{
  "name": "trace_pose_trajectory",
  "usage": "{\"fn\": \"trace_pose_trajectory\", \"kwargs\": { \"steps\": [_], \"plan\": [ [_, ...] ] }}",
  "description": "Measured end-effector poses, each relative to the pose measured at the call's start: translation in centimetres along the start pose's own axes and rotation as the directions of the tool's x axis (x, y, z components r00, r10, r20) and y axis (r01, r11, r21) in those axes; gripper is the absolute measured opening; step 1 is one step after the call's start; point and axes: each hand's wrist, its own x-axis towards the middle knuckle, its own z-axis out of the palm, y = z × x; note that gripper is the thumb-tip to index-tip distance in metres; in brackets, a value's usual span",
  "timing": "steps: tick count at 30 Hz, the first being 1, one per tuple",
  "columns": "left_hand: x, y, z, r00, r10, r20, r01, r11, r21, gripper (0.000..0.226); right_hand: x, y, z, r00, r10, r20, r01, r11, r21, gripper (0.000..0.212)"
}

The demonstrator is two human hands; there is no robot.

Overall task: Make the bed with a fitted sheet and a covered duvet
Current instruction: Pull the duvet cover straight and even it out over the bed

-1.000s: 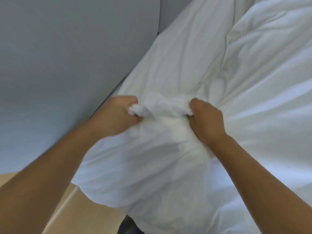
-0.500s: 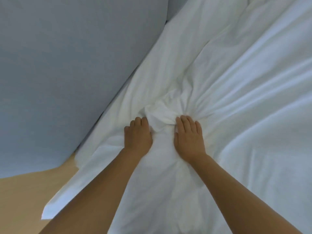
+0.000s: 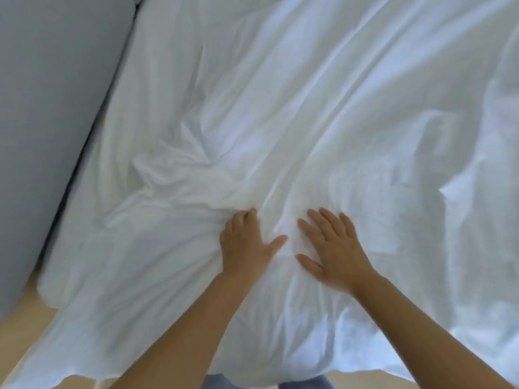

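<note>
The left hand [image 3: 247, 245] and right hand [image 3: 334, 248] are pressing flat, each grip wide and holding nothing, on the duvet [image 3: 309, 108] spread across the bed [image 3: 120, 122] by the wall [image 3: 56, 108] (it is lying creased, so smoothing seems left).

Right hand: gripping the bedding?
No, the right hand lies flat on the bedding, fingers straight and spread.

Both hands [image 3: 292, 248] side by side on duvet [image 3: 309, 108], wall [image 3: 50, 108] left.
</note>
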Motion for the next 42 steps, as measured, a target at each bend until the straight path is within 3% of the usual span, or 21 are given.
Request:
{"fn": "trace_pose_trajectory", "kwargs": {
  "steps": [2,4,7,9,10,11,13,16,18,19,21,22,24,26,29,32,34,36,37,39,42],
  "plan": [
    [0.5,1.5,0.9,0.994,-0.104,-0.036,0.103,0.994,-0.029,0.051,-2.6,2.5,0.5,0.993,0.114,-0.003,-0.114,0.993,0.014,0.063],
    [1.2,3.0,1.2,0.978,-0.104,-0.18,0.094,0.993,-0.067,0.028,-5.1,5.1,0.9,0.969,0.244,0.03,-0.246,0.966,0.078,0.066],
    [-0.6,7.3,2.1,0.882,0.233,-0.411,-0.325,0.93,-0.171,0.028,-8.0,8.3,2.1,0.932,0.362,0.014,-0.361,0.923,0.134,0.077],
    [-4.0,10.3,4.2,0.804,0.478,-0.353,-0.537,0.84,-0.085,0.027,-8.9,9.5,3.3,0.93,0.366,-0.045,-0.351,0.916,0.194,0.071],
    [-5.3,11.5,5.7,0.813,0.536,-0.229,-0.561,0.825,-0.062,0.026,-9.1,9.9,3.9,0.934,0.354,-0.054,-0.335,0.917,0.216,0.065],
    [-5.9,12.5,7.0,0.856,0.504,-0.109,-0.512,0.857,-0.057,0.025,-9.4,10.3,4.4,0.942,0.331,-0.055,-0.312,0.925,0.218,0.061],
    [-6.7,13.8,8.5,0.965,0.261,0.033,-0.259,0.965,-0.041,0.029,-10.0,11.1,5.2,0.942,0.322,-0.095,-0.293,0.927,0.233,0.06],
    [-8.7,15.5,9.0,0.974,0.224,0.035,-0.202,0.928,-0.314,0.039,-11.7,12.9,5.5,0.808,0.529,-0.26,-0.404,0.818,0.41,0.072],
    [-10.6,16.6,8.7,0.963,0.252,0.094,-0.188,0.881,-0.434,0.038,-12.4,14.0,5.3,0.716,0.679,-0.163,-0.512,0.669,0.539,0.086],
    [-11.0,16.9,8.7,0.958,0.241,0.153,-0.163,0.902,-0.399,0.039,-12.4,14.3,5.1,0.707,0.702,-0.082,-0.554,0.623,0.552,0.086],
    [-10.9,17.6,9.6,0.967,0.141,0.214,-0.123,0.988,-0.098,0.038,-11.7,14.7,5.1,0.74,0.671,0.049,-0.59,0.611,0.527,0.058],
    [-10.7,18.3,9.9,0.98,0.081,0.181,-0.093,0.994,0.058,0.034,-11.2,14.9,5.1,0.771,0.63,0.098,-0.578,0.627,0.522,0.04],
    [-10.7,19.8,10.5,0.998,0.066,0.021,-0.068,0.99,0.124,0.018,-10.5,15.2,4.7,0.815,0.566,0.123,-0.525,0.632,0.569,0.02],
    [-10.9,21.5,11.1,0.977,0.165,-0.132,-0.162,0.986,0.033,0.025,-10.6,15.9,4.1,0.795,0.604,0.059,-0.437,0.501,0.747,0.02],
    [-11.8,23.7,11.1,0.91,0.285,-0.301,-0.33,0.938,-0.111,0.043,-13.4,15.9,2.4,0.658,0.751,0.061,-0.318,0.204,0.926,0.026],
    [-13.2,25.6,11.3,0.929,0.331,-0.165,-0.357,0.919,-0.168,0.062,-16.7,16.5,0.8,0.478,0.832,0.282,-0.22,-0.198,0.955,0.022],
    [-13.9,26.6,11.6,0.941,0.337,-0.037,-0.336,0.91,-0.243,0.072,-19.2,18.4,0.4,0.307,0.88,0.362,-0.153,-0.329,0.932,0.02],
    [-13.9,27.1,12.3,0.928,0.371,0.041,-0.355,0.91,-0.216,0.078,-22.2,20.8,0.8,0.121,0.937,0.327,-0.133,-0.312,0.941,0.021],
    [-13.5,27.3,12.5,0.916,0.394,0.082,-0.378,0.913,-0.155,0.079,-23.4,21.7,1.4,0.068,0.952,0.3,-0.154,-0.287,0.946,0.02],
    [-12.5,27.6,13.1,0.891,0.413,0.188,-0.408,0.91,-0.067,0.078,-24.9,22.5,3.3,0.099,0.962,0.255,-0.309,-0.214,0.927,0.017],
    [-12.2,29.1,14.1,0.853,0.453,0.258,-0.426,0.891,-0.156,0.069,-24.9,22.3,5.2,0.253,0.939,0.231,-0.403,-0.115,0.908,0.017]
  ]
}}
